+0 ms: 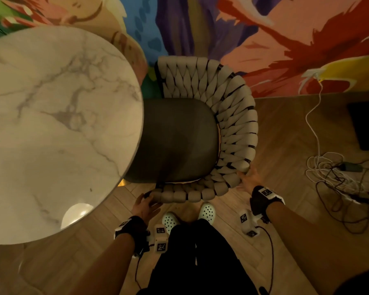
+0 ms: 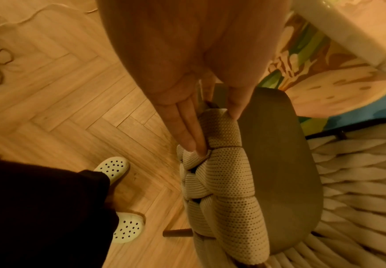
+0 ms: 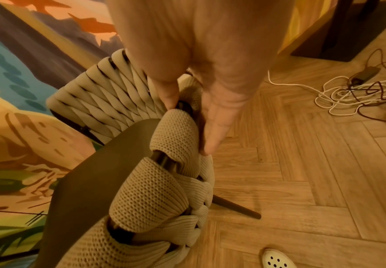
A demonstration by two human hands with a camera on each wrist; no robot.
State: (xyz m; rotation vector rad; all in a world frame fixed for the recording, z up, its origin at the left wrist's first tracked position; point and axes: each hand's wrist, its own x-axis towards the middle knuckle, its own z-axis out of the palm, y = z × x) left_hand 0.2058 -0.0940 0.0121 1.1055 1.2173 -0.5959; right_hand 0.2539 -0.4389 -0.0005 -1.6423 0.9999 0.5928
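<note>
Head view: chair being held by its woven back.
Its rim is being pinched between thumb and straight fingers by left hand and right hand.

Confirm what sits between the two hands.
The chair: its woven back rim runs from the left hand to the right hand, both gripping it. Clear in head view.

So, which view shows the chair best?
The head view: the chair, woven back and dark seat, shows from above, seat partly under the round table. Each wrist view shows only a stretch of its back and seat, and one leg.
</note>
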